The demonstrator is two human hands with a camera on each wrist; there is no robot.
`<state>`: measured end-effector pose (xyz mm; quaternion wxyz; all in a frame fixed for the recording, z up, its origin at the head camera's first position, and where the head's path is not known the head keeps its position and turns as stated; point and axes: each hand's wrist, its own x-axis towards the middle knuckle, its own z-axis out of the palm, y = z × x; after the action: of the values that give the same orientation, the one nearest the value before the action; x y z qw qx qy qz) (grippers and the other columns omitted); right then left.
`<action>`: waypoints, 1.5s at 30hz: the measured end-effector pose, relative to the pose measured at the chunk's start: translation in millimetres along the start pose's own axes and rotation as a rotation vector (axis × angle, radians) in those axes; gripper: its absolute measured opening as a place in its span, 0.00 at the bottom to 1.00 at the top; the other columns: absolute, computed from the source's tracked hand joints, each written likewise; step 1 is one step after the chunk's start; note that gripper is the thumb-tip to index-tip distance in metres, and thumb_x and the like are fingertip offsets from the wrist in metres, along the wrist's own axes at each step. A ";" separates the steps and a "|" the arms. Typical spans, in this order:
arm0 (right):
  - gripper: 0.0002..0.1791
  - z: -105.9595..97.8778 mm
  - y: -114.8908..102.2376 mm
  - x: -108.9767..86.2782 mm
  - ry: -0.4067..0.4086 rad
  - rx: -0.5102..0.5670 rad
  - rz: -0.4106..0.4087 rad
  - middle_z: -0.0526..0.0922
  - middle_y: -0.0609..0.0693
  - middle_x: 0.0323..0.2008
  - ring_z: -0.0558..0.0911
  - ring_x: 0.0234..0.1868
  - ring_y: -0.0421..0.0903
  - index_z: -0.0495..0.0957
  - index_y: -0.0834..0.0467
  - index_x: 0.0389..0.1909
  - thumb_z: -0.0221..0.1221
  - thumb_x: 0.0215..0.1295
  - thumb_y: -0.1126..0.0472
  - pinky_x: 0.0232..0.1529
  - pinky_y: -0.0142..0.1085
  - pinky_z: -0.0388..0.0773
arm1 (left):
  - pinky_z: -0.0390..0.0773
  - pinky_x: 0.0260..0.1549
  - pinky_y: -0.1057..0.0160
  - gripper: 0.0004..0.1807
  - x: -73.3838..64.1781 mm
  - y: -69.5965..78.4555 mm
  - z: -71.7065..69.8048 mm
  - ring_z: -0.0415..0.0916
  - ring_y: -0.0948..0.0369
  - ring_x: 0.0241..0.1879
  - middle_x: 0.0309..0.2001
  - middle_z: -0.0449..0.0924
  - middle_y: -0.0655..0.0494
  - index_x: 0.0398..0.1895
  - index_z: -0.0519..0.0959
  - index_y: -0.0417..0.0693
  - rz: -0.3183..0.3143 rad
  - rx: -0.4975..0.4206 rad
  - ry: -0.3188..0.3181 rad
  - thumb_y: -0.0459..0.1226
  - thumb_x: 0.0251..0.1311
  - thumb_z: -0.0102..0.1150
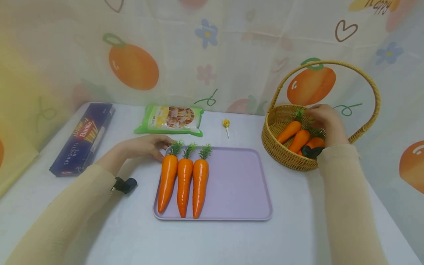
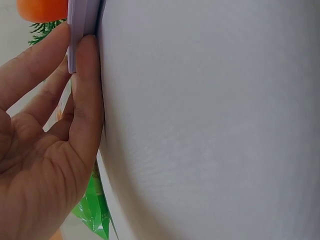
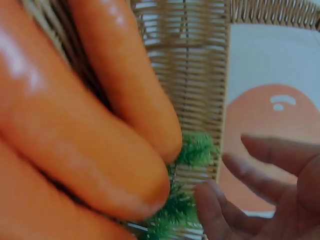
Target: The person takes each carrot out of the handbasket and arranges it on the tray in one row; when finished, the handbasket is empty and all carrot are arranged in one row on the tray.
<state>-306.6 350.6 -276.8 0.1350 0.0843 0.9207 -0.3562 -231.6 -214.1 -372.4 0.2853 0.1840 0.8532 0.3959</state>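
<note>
In the head view, three orange carrots with green tops lie side by side on the left part of a light purple tray [image 1: 238, 184]; the leftmost carrot [image 1: 168, 180] is nearest my left hand [image 1: 144, 149]. That hand is at the tray's far left corner, and the left wrist view has its thumb and a finger pinching the tray rim [image 2: 82, 25]. Over a wicker basket [image 1: 291, 160] on the right, my right hand [image 1: 322, 117] reaches in by more carrots [image 1: 299, 141]. Its fingers [image 3: 260, 175] are spread and hold nothing, close to the green carrot tops [image 3: 197, 150].
A blue spaghetti box [image 1: 82, 141] lies at the left. Behind the tray are a green-and-white food packet [image 1: 172, 119] and a yellow lollipop [image 1: 226, 123]. The basket's tall handle [image 1: 375, 95] arches over its opening. A printed curtain [image 1: 238, 55] hangs at the back.
</note>
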 end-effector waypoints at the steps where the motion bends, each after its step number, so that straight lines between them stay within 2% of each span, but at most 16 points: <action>1: 0.38 1.0 -1.8 1.9 -0.026 0.027 0.002 0.72 0.69 0.59 0.78 0.28 0.32 0.53 0.68 0.74 0.49 0.73 0.49 0.46 0.37 0.83 | 0.69 0.63 0.59 0.37 0.1 0.4 0.1 0.66 0.49 0.63 0.65 0.70 0.43 0.69 0.67 0.42 -0.004 0.003 0.002 0.34 0.52 0.65; 3: 0.37 2.9 -4.7 4.8 -0.077 0.075 0.016 0.79 0.59 0.44 0.80 0.28 0.33 0.52 0.67 0.74 0.49 0.73 0.50 0.46 0.34 0.83 | 0.69 0.63 0.58 0.37 0.4 0.2 0.0 0.66 0.49 0.63 0.65 0.70 0.43 0.69 0.67 0.42 -0.001 0.004 0.003 0.33 0.52 0.65; 4: 0.37 3.9 -5.9 5.9 -0.091 0.094 0.023 0.79 0.53 0.36 0.81 0.28 0.34 0.53 0.67 0.73 0.50 0.73 0.51 0.45 0.33 0.83 | 0.69 0.63 0.57 0.37 0.3 0.3 0.0 0.66 0.49 0.63 0.65 0.70 0.43 0.69 0.67 0.42 0.003 0.005 0.002 0.33 0.52 0.65; 6: 0.34 5.4 -7.7 7.6 -0.106 0.100 0.040 0.75 0.47 0.30 0.81 0.27 0.35 0.56 0.67 0.70 0.51 0.72 0.52 0.41 0.32 0.83 | 0.69 0.63 0.57 0.37 -0.1 0.8 0.1 0.66 0.50 0.63 0.65 0.70 0.43 0.69 0.67 0.42 0.000 0.002 0.002 0.33 0.52 0.65; 9: 0.34 7.0 -9.6 8.8 -0.149 0.089 0.060 0.74 0.62 0.46 0.81 0.31 0.37 0.54 0.68 0.71 0.50 0.73 0.53 0.43 0.31 0.83 | 0.69 0.64 0.56 0.37 -1.2 1.6 -0.2 0.66 0.50 0.63 0.65 0.70 0.43 0.69 0.67 0.42 -0.004 -0.001 0.001 0.33 0.52 0.65; 11: 0.34 7.8 -10.0 8.1 -0.182 0.055 0.057 0.65 0.69 0.58 0.80 0.39 0.39 0.54 0.68 0.72 0.48 0.74 0.52 0.50 0.33 0.82 | 0.69 0.64 0.55 0.37 -2.0 2.3 -0.5 0.66 0.50 0.63 0.65 0.70 0.43 0.69 0.67 0.42 -0.009 -0.008 -0.001 0.33 0.52 0.65; 13: 0.32 9.6 -10.1 6.1 -0.191 0.032 0.066 0.63 0.68 0.62 0.79 0.47 0.44 0.57 0.66 0.70 0.49 0.74 0.50 0.56 0.37 0.79 | 0.69 0.64 0.55 0.37 -2.3 2.5 -0.6 0.66 0.50 0.63 0.65 0.70 0.43 0.69 0.67 0.42 -0.009 -0.008 -0.003 0.33 0.52 0.65; 17: 0.22 15.2 -10.6 1.5 -0.194 0.065 0.115 0.70 0.52 0.53 0.71 0.59 0.53 0.69 0.56 0.56 0.55 0.69 0.47 0.64 0.46 0.72 | 0.69 0.64 0.56 0.37 -1.8 1.8 -0.9 0.66 0.50 0.63 0.64 0.70 0.43 0.69 0.67 0.43 -0.017 -0.007 0.000 0.33 0.52 0.65; 19: 0.19 18.1 -11.5 1.9 -0.199 0.073 0.130 0.70 0.49 0.53 0.69 0.63 0.57 0.72 0.53 0.52 0.57 0.67 0.47 0.63 0.47 0.71 | 0.69 0.63 0.57 0.37 -1.5 1.6 -0.7 0.66 0.50 0.63 0.64 0.70 0.43 0.69 0.67 0.43 -0.018 -0.005 -0.001 0.33 0.52 0.65; 20: 0.20 19.4 -12.2 3.6 -0.217 0.061 0.116 0.70 0.52 0.58 0.66 0.66 0.59 0.72 0.53 0.55 0.56 0.67 0.48 0.64 0.47 0.71 | 0.69 0.63 0.57 0.37 -1.3 1.3 -0.7 0.66 0.50 0.63 0.64 0.70 0.43 0.69 0.67 0.43 -0.022 -0.004 0.000 0.33 0.52 0.65; 22: 0.25 21.9 -13.5 8.4 -0.252 0.021 0.059 0.65 0.60 0.68 0.61 0.71 0.63 0.70 0.56 0.64 0.52 0.71 0.50 0.66 0.45 0.71 | 0.69 0.64 0.56 0.37 -1.1 1.4 -0.4 0.66 0.49 0.63 0.64 0.70 0.43 0.69 0.67 0.43 -0.017 -0.004 -0.003 0.33 0.52 0.65; 24: 0.30 24.5 -14.4 13.9 -0.287 -0.005 0.026 0.54 0.65 0.75 0.57 0.74 0.64 0.63 0.61 0.71 0.50 0.73 0.53 0.67 0.45 0.71 | 0.69 0.64 0.55 0.37 -0.7 1.1 -0.1 0.65 0.49 0.63 0.65 0.69 0.42 0.69 0.67 0.42 -0.015 -0.004 -0.005 0.34 0.52 0.65; 26: 0.32 27.1 -14.0 18.3 -0.320 -0.023 0.007 0.49 0.66 0.77 0.57 0.74 0.65 0.57 0.65 0.73 0.48 0.74 0.54 0.69 0.46 0.69 | 0.68 0.66 0.53 0.37 -0.4 0.5 -0.2 0.65 0.48 0.64 0.65 0.69 0.42 0.69 0.67 0.43 -0.018 -0.007 -0.006 0.34 0.52 0.65; 33: 0.34 34.7 -8.9 24.0 -0.371 -0.072 -0.032 0.61 0.63 0.68 0.65 0.68 0.63 0.55 0.66 0.72 0.51 0.73 0.52 0.73 0.55 0.62 | 0.67 0.67 0.50 0.37 -0.4 -0.4 -0.7 0.66 0.48 0.65 0.66 0.69 0.42 0.68 0.67 0.40 0.006 -0.007 0.000 0.32 0.51 0.65; 41: 0.38 38.1 -5.4 31.2 -0.395 -0.109 -0.057 0.66 0.62 0.65 0.70 0.66 0.61 0.53 0.67 0.74 0.53 0.71 0.50 0.71 0.53 0.66 | 0.68 0.66 0.51 0.37 -1.4 0.3 -0.5 0.65 0.48 0.65 0.66 0.69 0.41 0.68 0.67 0.40 0.006 -0.011 -0.001 0.32 0.51 0.65; 45: 0.38 38.1 -4.3 32.2 -0.402 -0.110 -0.064 0.63 0.61 0.67 0.76 0.59 0.52 0.53 0.68 0.72 0.54 0.71 0.51 0.69 0.50 0.69 | 0.69 0.64 0.54 0.37 -1.2 -0.6 -0.6 0.66 0.49 0.64 0.65 0.69 0.42 0.68 0.67 0.40 0.007 -0.010 0.001 0.32 0.51 0.65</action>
<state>-331.1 323.5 -311.0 0.3090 -0.0251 0.8955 -0.3192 -231.2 -215.4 -372.2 0.2846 0.1853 0.8506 0.4014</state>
